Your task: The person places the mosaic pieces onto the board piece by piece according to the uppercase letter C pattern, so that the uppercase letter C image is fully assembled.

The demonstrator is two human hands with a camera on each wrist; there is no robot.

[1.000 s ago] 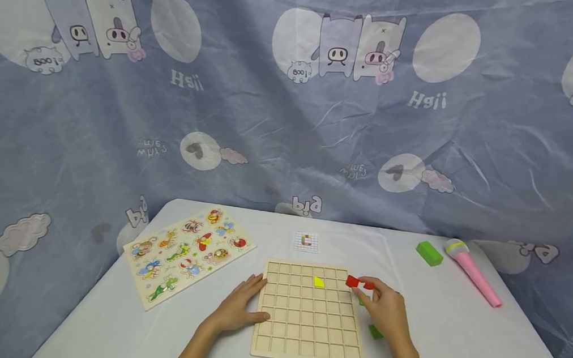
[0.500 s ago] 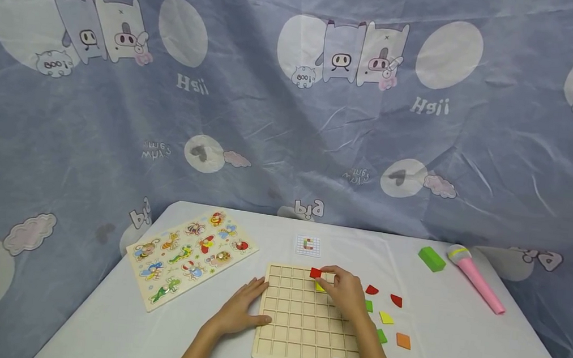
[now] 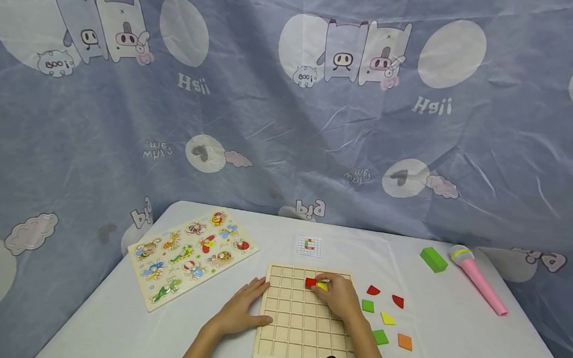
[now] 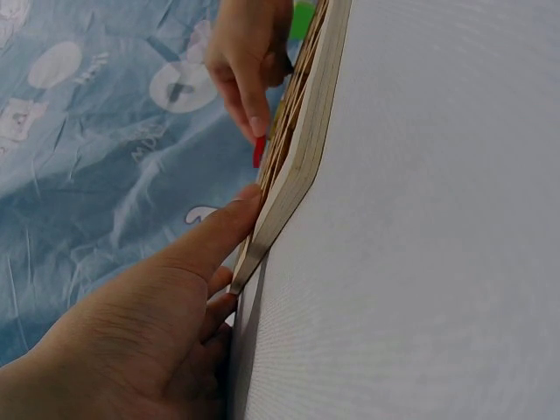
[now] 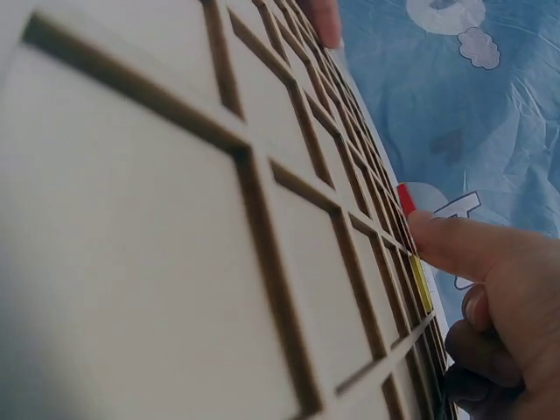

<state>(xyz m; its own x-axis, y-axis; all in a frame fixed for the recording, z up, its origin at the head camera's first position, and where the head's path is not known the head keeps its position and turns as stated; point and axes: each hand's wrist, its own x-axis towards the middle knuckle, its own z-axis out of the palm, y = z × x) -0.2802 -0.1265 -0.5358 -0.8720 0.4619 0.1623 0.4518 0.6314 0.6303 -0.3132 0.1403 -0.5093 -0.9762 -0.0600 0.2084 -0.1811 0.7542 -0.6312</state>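
Overhead only: loose tiles [image 3: 387, 318] beside board [image 3: 299, 328].

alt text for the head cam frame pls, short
A person's right hand presses a red tile beside a yellow tile on a wooden grid board, while the left hand rests flat against the board's left edge. Loose red, green, yellow and orange tiles lie right of the board on a white table.
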